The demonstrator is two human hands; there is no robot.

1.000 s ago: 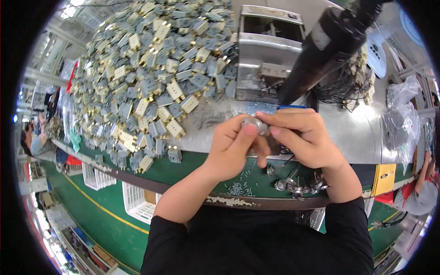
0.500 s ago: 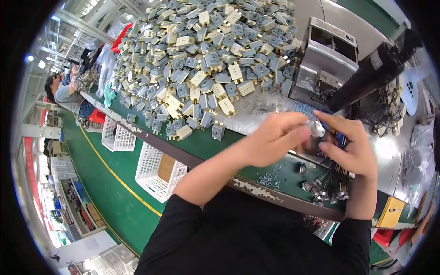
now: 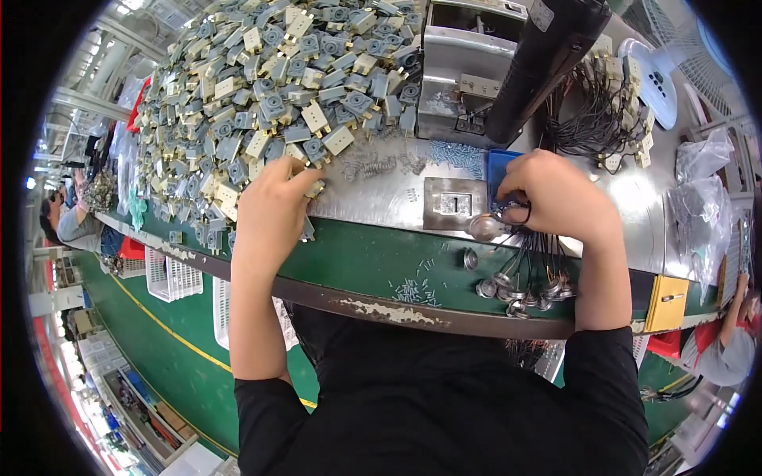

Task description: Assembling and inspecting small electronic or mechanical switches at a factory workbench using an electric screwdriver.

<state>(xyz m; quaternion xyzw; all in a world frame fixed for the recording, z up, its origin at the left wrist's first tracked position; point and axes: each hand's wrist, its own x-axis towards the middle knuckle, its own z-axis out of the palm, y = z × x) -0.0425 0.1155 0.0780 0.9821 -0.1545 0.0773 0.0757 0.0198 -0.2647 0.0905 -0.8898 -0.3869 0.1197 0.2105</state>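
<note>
Grey-and-cream housings (image 3: pixel 271 105) are heaped to the left of a steel plate (image 3: pixel 438 220) with a square recess, and the left hand (image 3: pixel 274 202) is at their near edge, well apart from the plate. Its fingers curl over one brass-ended housing (image 3: pixel 316 189), mostly hidden, so neither its long axis nor whether it is pinched can be told. Just right of the plate, the right hand (image 3: pixel 556 194) has thumb and fingers bent toward each other by black leads (image 3: pixel 533 255); whether they close on one I cannot tell. At the plate's near right corner, a round metal part (image 3: pixel 482 228) is just left of the right fingertips and slightly nearer the body, far closer to that hand than to the left; a dark lead seems to run from it toward them.
</note>
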